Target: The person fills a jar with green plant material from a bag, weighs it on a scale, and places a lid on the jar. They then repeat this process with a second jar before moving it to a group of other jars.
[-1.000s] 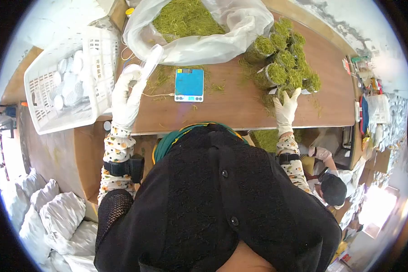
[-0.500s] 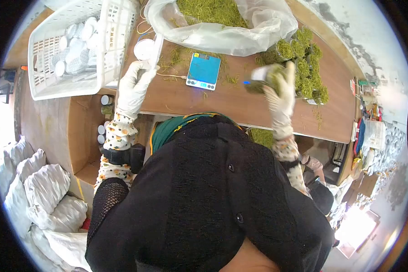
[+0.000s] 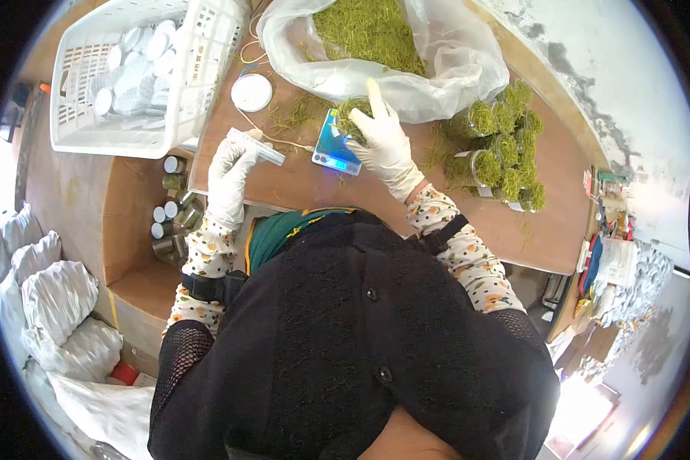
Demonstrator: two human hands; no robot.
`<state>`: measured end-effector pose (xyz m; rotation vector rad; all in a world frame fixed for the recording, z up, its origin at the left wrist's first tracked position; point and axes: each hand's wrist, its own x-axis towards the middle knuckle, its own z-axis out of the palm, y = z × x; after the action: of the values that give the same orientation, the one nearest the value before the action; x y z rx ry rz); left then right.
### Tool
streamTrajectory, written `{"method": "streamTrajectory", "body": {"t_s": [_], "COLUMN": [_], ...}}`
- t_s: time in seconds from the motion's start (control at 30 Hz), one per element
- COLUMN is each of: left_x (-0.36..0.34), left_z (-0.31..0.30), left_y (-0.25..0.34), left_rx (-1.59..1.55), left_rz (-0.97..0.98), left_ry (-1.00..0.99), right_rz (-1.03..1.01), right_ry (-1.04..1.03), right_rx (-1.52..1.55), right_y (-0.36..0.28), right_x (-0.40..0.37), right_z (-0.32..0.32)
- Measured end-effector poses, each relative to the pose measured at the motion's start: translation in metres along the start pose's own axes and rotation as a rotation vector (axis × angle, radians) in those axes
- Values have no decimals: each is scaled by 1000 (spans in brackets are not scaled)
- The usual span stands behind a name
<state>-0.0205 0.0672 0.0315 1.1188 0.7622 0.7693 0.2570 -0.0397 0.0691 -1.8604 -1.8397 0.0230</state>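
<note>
My gloved right hand [image 3: 387,146] is closed around a jar of green stringy material [image 3: 351,109] over the blue digital scale [image 3: 334,150]. The index finger points away from me, and the hand hides much of the jar. The scale's display is lit at its near edge. To the left, my gloved left hand [image 3: 231,172] pinches a flat white strip-like piece [image 3: 259,146], seen nearly edge-on. Just beyond that hand lies a round white lid [image 3: 251,93] on the brown table [image 3: 284,180].
Several filled jars [image 3: 502,146] stand at the right. A clear plastic bag [image 3: 468,80] of green strands is at the back. The white crate [image 3: 107,143] at the left contains lids and clear jars. Below it, a cardboard box [image 3: 134,268] holds more jars.
My right hand has brought the jar leftward from beside the filled jars to the scale. My left hand has drawn back from the round lid, keeping the white piece.
</note>
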Motion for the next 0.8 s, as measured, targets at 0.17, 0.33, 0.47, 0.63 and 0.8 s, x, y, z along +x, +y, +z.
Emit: {"method": "streamTrajectory", "body": {"t_s": [0.17, 0.33, 0.47, 0.63, 0.8], "left_x": [-2, -2, -9, -20, -33], "left_z": [13, 1, 2, 2, 0], "left_y": [24, 10, 11, 12, 15], "left_rx": [-123, 36, -28, 15, 69], "left_rz": [-12, 127, 142, 68, -41], "left_ry": [133, 267, 337, 497, 581], "right_rz": [-52, 4, 362, 377, 204], "right_ry": [-19, 286, -161, -644, -626], "right_rx": [42, 195, -34, -295, -349], "right_y": [3, 79, 172, 189, 210], "right_x": [11, 50, 102, 125, 119], "right_z": [-29, -58, -56, -9, 39]}}
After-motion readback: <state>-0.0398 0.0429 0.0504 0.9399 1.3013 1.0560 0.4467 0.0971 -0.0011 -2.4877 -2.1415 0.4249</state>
